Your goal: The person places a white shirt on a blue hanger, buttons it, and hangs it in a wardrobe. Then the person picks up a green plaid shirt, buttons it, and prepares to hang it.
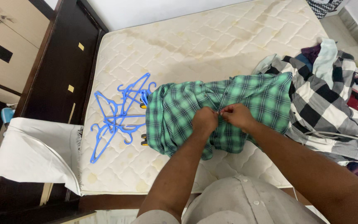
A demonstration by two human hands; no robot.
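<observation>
The shirt [224, 114] under my fingers is green plaid with dark lines. The hangers [119, 114] beside it are bright blue. The mattress [195, 45] is cream, quilted, stained yellowish. The heaped cloth [326, 103] is black-and-white check.

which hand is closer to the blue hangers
Left. The left hand pinches the green shirt on the side toward the blue hangers; the right hand is farther away.

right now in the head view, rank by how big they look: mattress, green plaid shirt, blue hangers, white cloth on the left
1. mattress, by far the largest
2. green plaid shirt
3. white cloth and blue hangers: their spreads look alike, and the cloth lies nearer the camera, so no ranking.
</observation>
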